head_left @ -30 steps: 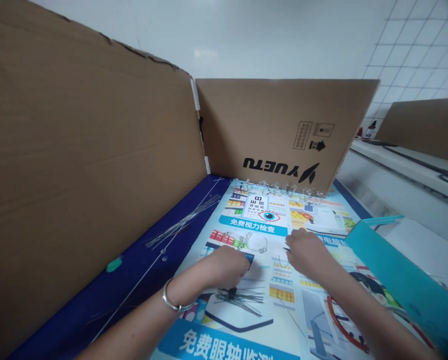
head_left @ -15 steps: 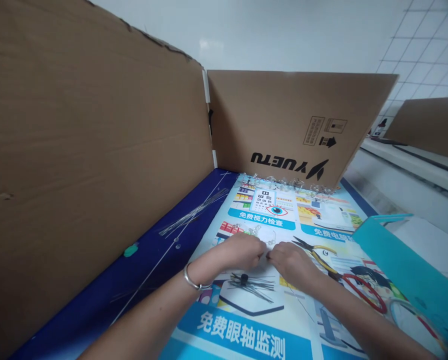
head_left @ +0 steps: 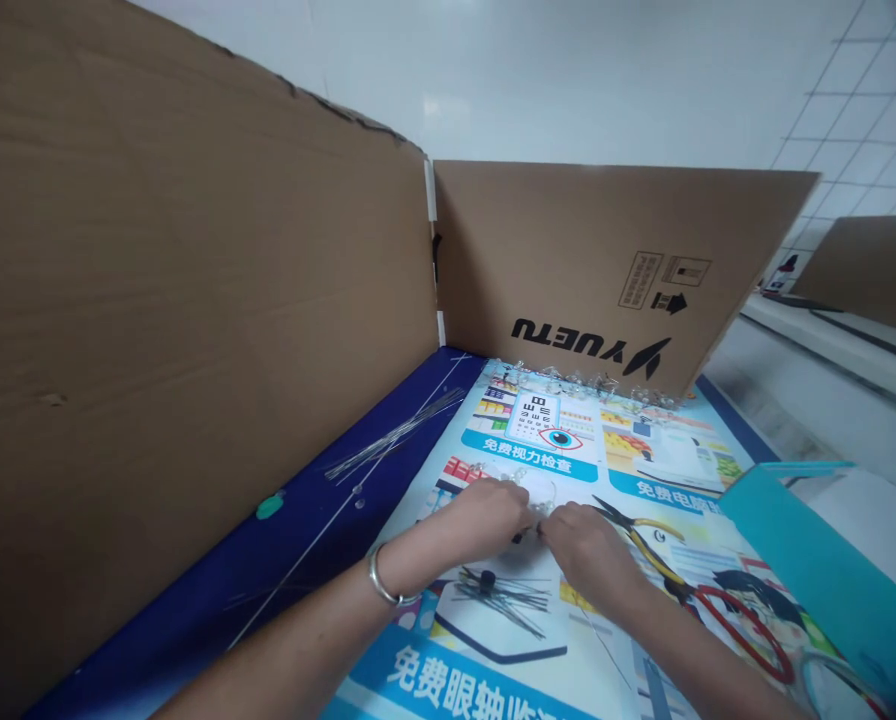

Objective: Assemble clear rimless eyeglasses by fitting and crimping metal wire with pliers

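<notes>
Pliers (head_left: 647, 535) beside right hand (head_left: 584, 545); wire pins (head_left: 502, 592) below left hand (head_left: 485, 512).

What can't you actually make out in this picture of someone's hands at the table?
- Head view: whatever the left hand and right hand pinch between them; the fingers cover it.
- The clear bits along the cardboard wall: too small to identify.
- The pliers: partly behind the right wrist.
- The teal box: cut by the right edge, inside unseen.
- The thin pins near the left wrist: too fine to count.
</notes>
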`<state>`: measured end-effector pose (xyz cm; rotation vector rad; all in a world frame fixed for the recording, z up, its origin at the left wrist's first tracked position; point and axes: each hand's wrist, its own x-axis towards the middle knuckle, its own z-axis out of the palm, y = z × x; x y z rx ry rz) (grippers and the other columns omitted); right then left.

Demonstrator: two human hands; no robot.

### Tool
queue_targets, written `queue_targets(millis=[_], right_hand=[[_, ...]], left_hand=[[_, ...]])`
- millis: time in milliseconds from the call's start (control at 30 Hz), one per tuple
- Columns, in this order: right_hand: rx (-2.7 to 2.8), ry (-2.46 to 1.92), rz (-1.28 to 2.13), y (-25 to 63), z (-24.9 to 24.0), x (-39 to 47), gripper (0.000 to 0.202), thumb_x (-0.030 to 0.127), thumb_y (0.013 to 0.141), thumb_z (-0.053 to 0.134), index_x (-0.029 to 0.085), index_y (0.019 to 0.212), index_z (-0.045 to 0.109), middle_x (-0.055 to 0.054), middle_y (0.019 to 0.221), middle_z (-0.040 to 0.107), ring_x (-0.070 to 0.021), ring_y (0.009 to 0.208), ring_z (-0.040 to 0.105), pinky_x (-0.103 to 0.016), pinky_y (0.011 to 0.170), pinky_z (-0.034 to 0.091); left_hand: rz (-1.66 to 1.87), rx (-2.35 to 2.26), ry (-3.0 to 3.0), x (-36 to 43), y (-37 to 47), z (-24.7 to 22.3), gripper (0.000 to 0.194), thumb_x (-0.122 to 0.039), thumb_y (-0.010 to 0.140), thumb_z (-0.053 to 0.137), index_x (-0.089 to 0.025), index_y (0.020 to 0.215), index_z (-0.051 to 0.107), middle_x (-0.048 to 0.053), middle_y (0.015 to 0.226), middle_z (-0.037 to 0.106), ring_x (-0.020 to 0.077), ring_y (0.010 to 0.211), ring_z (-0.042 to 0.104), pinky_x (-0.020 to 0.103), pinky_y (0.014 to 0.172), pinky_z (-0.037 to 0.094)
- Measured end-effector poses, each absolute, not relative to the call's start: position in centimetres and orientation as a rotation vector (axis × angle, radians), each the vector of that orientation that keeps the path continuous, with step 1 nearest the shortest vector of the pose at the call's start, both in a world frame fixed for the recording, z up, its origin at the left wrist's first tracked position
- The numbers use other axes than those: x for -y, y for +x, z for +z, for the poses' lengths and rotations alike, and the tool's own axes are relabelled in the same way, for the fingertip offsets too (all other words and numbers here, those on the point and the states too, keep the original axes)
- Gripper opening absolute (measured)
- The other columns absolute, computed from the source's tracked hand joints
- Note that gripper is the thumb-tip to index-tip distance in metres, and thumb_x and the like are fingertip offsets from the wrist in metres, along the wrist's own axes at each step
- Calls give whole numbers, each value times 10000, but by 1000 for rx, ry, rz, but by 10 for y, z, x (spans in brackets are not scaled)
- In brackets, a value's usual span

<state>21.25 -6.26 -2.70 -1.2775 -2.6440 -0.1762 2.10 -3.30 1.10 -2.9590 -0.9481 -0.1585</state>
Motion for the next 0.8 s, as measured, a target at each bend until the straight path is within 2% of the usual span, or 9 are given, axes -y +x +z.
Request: queue_targets(millis=[200, 300, 633, 800], right_hand=[[2579, -1332, -138, 210, -33, 65, 234, 92, 842, 357, 188, 753, 550, -28, 745, 545, -162, 716, 459, -296, 675, 316], [2568, -1332, -128, 210, -35, 65, 224, 72, 830, 367, 187, 747, 542, -30, 755, 536, -167, 730, 455, -301, 681, 316], [2539, -1374, -151, 210, -37, 65, 176, 54, 792, 427, 189, 753, 533, -25, 768, 520, -170, 739, 446, -296, 684, 325], [2512, -1433, -129, 211, -38, 66, 202, 46, 790, 422, 194, 823, 557, -27, 801, 536, -169, 789, 468, -283, 711, 331]], left_hand=[[-239, 960, -2874, 41, 27, 9, 98, -119, 746, 523, -135, 675, 589, 76, 751, 557, 219, 777, 512, 330, 650, 390], [-257, 967, -2855, 44, 28, 9, 89, -109, 734, 545, -137, 658, 582, 76, 737, 559, 217, 746, 513, 340, 644, 389], [-264, 972, -2837, 42, 30, 4, 92, -102, 767, 511, -143, 709, 568, 71, 748, 566, 216, 734, 515, 317, 587, 411], [-250, 1022, -2837, 42, 31, 4, 104, -120, 787, 492, -154, 728, 571, 62, 758, 567, 209, 747, 510, 302, 600, 423]])
